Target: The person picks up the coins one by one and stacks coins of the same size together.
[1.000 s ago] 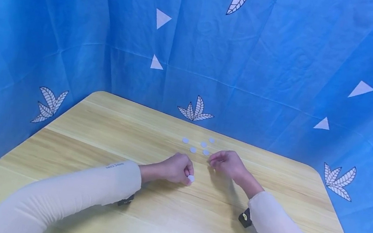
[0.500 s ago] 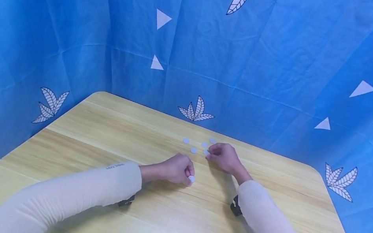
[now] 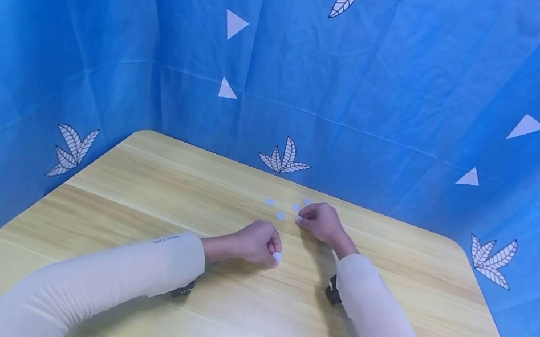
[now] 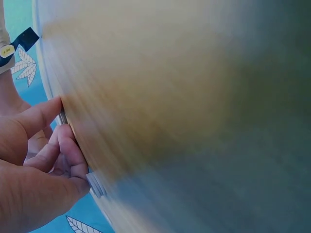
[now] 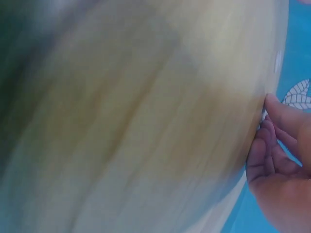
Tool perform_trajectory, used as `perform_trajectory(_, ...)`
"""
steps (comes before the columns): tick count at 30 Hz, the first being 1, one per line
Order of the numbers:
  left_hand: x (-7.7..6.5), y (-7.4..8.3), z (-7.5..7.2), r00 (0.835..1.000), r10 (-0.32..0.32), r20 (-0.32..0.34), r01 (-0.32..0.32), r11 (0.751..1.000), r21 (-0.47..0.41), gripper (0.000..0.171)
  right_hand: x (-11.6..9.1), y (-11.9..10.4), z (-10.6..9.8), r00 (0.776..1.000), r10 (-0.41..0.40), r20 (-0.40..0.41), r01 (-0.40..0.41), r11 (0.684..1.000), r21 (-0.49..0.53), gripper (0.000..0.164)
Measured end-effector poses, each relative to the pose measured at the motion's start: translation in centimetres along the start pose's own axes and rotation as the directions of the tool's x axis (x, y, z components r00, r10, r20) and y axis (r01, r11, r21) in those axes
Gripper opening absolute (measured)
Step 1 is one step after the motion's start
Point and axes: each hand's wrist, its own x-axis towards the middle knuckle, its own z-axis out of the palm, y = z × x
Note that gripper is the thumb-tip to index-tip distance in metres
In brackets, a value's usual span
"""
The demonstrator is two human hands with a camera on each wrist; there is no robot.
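Blue fabric curtains [image 3: 408, 67] printed with white triangles and black-veined white leaves stand behind a pale, wood-grained table [image 3: 239, 314] with rounded far corners. Out toward its far edge, small flat white discs gather in a loose group. One of them, a right-hand disc [image 3: 298, 218], sits at the tips of the right hand [image 3: 322, 222], whose thumb and curled finger pinch it at table level; whether it is off the wood is hard to tell. Just beyond that hand, partly behind its knuckles, lies a far disc [image 3: 307, 201], with a middle disc [image 3: 295, 208] next to it. Left of these, apart from both hands, are a near-left disc [image 3: 280, 215] and a far-left disc [image 3: 270, 202]. Nearer the wearer, the left hand [image 3: 254, 242] grasps a white disc [image 3: 277, 256] between thumb and bent finger; whether more are stacked under it cannot be told. Cream sleeves [image 3: 132, 267] cover both arms, and a black device [image 3: 333, 290] shows at the right wrist.
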Motion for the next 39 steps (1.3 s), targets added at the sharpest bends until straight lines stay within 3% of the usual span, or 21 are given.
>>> perform_trajectory(11, 0.4, -0.3, 0.3, 1.0, 0.006, -0.001, -0.006, 1.0, 0.006, 0.018, -0.7, 0.9, -1.2, 0.997, -0.052, 0.064, 0.056, 0.997, -0.062, 0.018)
perform_trajectory(29, 0.4, -0.1, 0.4, 1.0, -0.008, -0.013, 0.008, 1.0, -0.001, 0.018, -3.5, 1.4, -2.2, 0.997, 0.005, 0.071, -0.002, 0.999, -0.05, 0.013)
perform_trajectory(39, 0.2, -0.1, 0.3, 1.0, -0.01, -0.015, 0.01, 1.0, -0.012, 0.018, -5.8, 1.5, -2.6, 0.993, 0.02, 0.118, -0.015, 0.999, -0.048, 0.009)
